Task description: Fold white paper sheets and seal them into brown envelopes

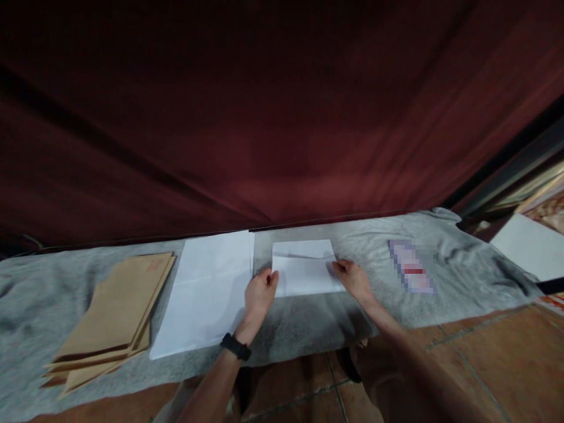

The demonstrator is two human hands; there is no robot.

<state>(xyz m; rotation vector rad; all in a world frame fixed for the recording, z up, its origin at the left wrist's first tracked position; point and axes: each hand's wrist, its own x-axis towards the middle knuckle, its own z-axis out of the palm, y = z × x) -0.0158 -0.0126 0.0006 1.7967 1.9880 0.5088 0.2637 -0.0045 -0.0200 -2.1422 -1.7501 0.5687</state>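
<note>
A folded white sheet of paper (304, 267) lies on a grey cloth (308, 323) in front of me. My left hand (259, 292), with a black watch at the wrist, pinches the sheet's left edge with curled fingers. My right hand (352, 279) grips the sheet's right edge, fingers pressed on it. To the left of the sheet lies a stack of flat white paper (205, 294). Further left sits a pile of brown envelopes (112, 317).
A dark red curtain (264, 117) hangs right behind the cloth. A small blurred-out item (412, 267) lies on the cloth to the right. A white sheet (529, 247) shows at the far right. Brown floor tiles (484, 352) lie below.
</note>
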